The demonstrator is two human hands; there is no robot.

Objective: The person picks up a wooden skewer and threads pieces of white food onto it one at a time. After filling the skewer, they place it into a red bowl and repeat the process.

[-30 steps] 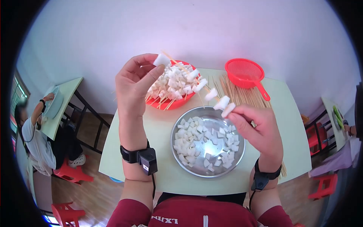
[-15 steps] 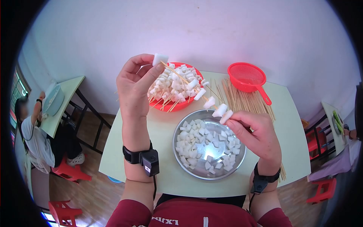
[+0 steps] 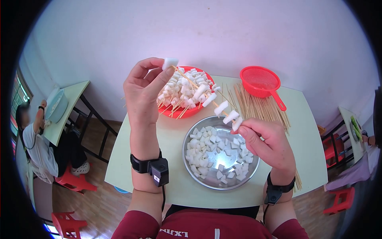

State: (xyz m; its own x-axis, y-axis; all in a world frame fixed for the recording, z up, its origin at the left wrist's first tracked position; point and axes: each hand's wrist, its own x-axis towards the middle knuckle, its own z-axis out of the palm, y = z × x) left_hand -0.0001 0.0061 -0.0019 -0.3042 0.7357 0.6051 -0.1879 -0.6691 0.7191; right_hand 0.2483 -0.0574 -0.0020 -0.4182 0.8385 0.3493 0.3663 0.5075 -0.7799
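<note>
My left hand [image 3: 142,87] pinches a white chunk [image 3: 171,63] between thumb and fingers, at the upper tip of a thin wooden skewer [image 3: 186,77]. Several similar white pieces, about the look of cut radish, are threaded along the skewer, which slants down to the right. At its lower end my right hand [image 3: 267,141] is closed, thumb and fingers gripping the skewer by the last pieces. Below the skewer stands a round metal basin [image 3: 185,167] with loose white chunks [image 3: 201,153] in it. Behind lies a red bowl [image 3: 193,112] heaped with filled skewers.
Bare skewers [image 3: 260,109] lie spread on the right of the pale table [image 3: 131,167]. A red strainer [image 3: 258,81] rests on them at the back. To the left, another person [image 3: 41,147] sits at a table with a pale tub [image 3: 57,105]. Red stools [image 3: 69,225] stand about.
Both hands have barely moved. The pieces at the skewer's lower end have shifted slightly by my right fingers; the white chunk stays at the tip in my left hand.
</note>
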